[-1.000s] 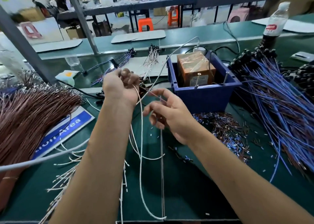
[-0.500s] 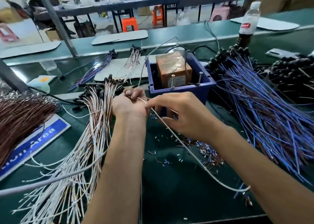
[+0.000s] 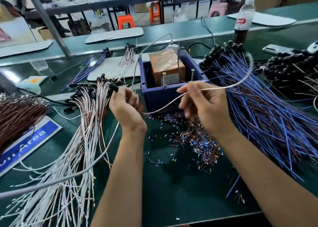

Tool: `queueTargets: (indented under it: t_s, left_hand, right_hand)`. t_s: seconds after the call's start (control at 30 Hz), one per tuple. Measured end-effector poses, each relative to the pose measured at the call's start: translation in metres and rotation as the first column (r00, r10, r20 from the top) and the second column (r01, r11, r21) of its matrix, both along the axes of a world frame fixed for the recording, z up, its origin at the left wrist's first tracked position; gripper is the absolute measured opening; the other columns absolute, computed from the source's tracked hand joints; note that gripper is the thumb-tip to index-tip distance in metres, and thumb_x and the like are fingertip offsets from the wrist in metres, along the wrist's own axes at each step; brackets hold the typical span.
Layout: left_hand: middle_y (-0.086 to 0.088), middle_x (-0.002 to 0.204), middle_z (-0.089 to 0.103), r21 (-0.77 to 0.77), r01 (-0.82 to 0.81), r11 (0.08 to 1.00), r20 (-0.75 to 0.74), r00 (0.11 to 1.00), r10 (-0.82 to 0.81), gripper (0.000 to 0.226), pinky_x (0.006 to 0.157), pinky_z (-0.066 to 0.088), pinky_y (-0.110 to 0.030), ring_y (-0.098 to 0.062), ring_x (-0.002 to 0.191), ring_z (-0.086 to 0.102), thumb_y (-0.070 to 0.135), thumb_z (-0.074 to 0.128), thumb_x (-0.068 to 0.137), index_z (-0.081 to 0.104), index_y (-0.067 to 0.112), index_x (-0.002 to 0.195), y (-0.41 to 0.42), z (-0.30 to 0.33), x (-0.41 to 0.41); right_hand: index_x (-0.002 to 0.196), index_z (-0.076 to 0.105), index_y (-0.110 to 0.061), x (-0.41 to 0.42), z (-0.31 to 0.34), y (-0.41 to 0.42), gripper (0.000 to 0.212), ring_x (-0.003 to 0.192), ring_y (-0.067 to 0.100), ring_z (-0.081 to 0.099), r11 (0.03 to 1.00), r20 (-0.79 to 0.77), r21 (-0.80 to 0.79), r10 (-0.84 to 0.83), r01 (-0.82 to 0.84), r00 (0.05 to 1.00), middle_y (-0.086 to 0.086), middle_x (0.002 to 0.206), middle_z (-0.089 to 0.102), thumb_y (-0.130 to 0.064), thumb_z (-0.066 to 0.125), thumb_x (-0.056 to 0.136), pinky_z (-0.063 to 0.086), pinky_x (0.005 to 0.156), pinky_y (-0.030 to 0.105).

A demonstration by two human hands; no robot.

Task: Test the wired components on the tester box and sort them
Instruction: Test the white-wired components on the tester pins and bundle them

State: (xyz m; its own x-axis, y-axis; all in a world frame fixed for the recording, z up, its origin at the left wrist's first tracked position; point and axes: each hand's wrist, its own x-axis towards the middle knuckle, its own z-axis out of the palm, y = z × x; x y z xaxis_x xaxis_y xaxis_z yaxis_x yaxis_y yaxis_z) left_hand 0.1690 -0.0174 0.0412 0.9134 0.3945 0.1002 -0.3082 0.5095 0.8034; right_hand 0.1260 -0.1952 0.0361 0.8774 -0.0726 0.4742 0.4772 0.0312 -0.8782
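Note:
The tester box (image 3: pixel 172 96) is a blue bin holding an orange block, with two upright metal pins at its front edge. My left hand (image 3: pixel 126 106) grips the black head of a wired component (image 3: pixel 115 88) just left of the box. My right hand (image 3: pixel 204 106) pinches that component's pale wire (image 3: pixel 228 87), which arcs up to the right and trails down to the left toward the box front. A pile of white-and-brown wired components (image 3: pixel 86 123) fans out left of my left hand. A pile of blue wired components (image 3: pixel 268 109) lies to the right.
Cut insulation bits (image 3: pixel 197 140) litter the green mat below the box. A brown wire bundle (image 3: pixel 19 116) and a blue sign (image 3: pixel 29 140) lie far left. A bottle (image 3: pixel 244 18) stands at the back right, with black-headed parts (image 3: pixel 290 68) beside it. A grey cable (image 3: pixel 68 177) crosses the front left.
My right hand has risen and swung the wire's free end from the lower right up to the right of the box. My left hand holds the black head near the white pile.

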Motion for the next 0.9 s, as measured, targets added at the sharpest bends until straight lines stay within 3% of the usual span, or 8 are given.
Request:
queueTargets:
  t_s: [0.1,0.2,0.33,0.43,0.57,0.7,0.8,0.9]
  left_hand:
    - [-0.001,0.055,0.03,0.196,-0.188,0.962,0.203,0.968,0.147,0.032,0.046,0.017,-0.026,-0.015,0.049,0.023,0.016,0.041,0.099,0.042,0.012,0.067,-0.012,0.002,-0.012]
    - [0.003,0.052,0.029,0.175,-0.082,0.981,0.277,0.96,0.031,0.031,0.045,0.019,-0.02,-0.012,0.045,0.021,0.013,0.039,0.099,0.039,0.012,0.068,-0.027,0.005,-0.023]
    - [0.005,0.053,0.023,-0.045,0.187,0.981,0.186,0.967,-0.176,0.033,0.043,0.014,-0.018,-0.009,0.047,0.014,0.013,0.032,0.099,0.03,0.015,0.066,-0.021,0.007,-0.023]
    - [0.006,0.053,0.021,-0.413,0.331,0.849,0.144,0.944,-0.298,0.032,0.034,0.013,-0.021,-0.009,0.044,0.015,0.015,0.035,0.092,0.029,0.02,0.061,-0.005,0.008,-0.017]
    - [0.005,0.053,0.021,-0.642,0.293,0.708,0.167,0.955,-0.244,0.025,0.036,0.01,-0.021,-0.009,0.042,0.019,0.015,0.04,0.077,0.029,0.02,0.055,0.01,0.005,-0.01]
    - [0.002,0.053,0.026,-0.817,0.261,0.513,0.195,0.964,-0.18,0.026,0.033,0.016,-0.021,-0.013,0.04,0.024,0.015,0.039,0.077,0.033,0.015,0.051,0.028,0.003,-0.004]
    - [-0.002,0.052,0.032,-0.879,0.17,0.445,0.128,0.984,-0.122,0.035,0.036,0.023,-0.02,-0.017,0.037,0.03,0.015,0.039,0.086,0.038,0.011,0.05,0.031,0.004,0.0]
    - [-0.003,0.05,0.034,-0.897,0.064,0.438,0.034,0.996,-0.078,0.045,0.041,0.027,-0.019,-0.016,0.037,0.03,0.015,0.031,0.099,0.037,0.012,0.054,0.028,0.003,0.006]
  right_hand:
    - [0.09,0.072,-0.007,0.0,-0.005,-0.016,0.038,0.043,0.024,0.055,0.998,-0.037,0.042,-0.042,0.043,0.998,0.011,0.066,0.068,-0.024,0.046,0.112,0.039,0.038,0.026]
    - [0.085,0.072,-0.01,-0.003,-0.013,-0.017,0.043,0.042,0.024,0.051,0.999,-0.083,0.021,-0.028,0.03,0.996,0.013,0.063,0.065,-0.027,0.044,0.112,0.035,0.039,0.024]
    - [0.089,0.074,-0.014,-0.007,-0.019,-0.009,0.037,0.044,0.013,0.047,0.964,-0.089,-0.265,-0.055,0.029,0.995,0.008,0.054,0.058,-0.022,0.044,0.108,0.035,0.047,0.022]
    - [0.088,0.075,-0.018,-0.012,-0.019,-0.004,0.042,0.048,0.029,0.043,0.928,-0.076,-0.372,-0.001,-0.027,0.997,0.014,0.052,0.049,-0.035,0.043,0.109,0.032,0.048,0.039]
    - [0.086,0.079,-0.016,-0.013,-0.018,-0.001,0.047,0.053,0.024,0.057,0.88,-0.099,-0.456,0.098,-0.132,0.99,0.006,0.057,0.06,-0.052,0.053,0.102,0.044,0.052,0.039]
    - [0.108,0.08,-0.014,-0.014,-0.02,0.006,0.015,0.075,0.016,0.072,0.829,-0.022,-0.547,0.119,-0.111,0.993,-0.008,0.086,0.077,-0.022,0.072,0.098,0.058,0.066,0.036]
    - [0.126,0.074,-0.014,-0.014,-0.022,0.012,0.038,0.088,0.006,0.07,0.778,0.182,-0.628,0.108,0.031,0.977,-0.008,0.102,0.076,-0.011,0.082,0.089,0.055,0.08,0.023]
    - [0.132,0.071,-0.015,-0.017,-0.021,0.018,0.049,0.094,-0.003,0.066,0.736,0.35,-0.655,0.096,0.17,0.932,-0.005,0.114,0.074,-0.016,0.087,0.086,0.056,0.086,0.025]
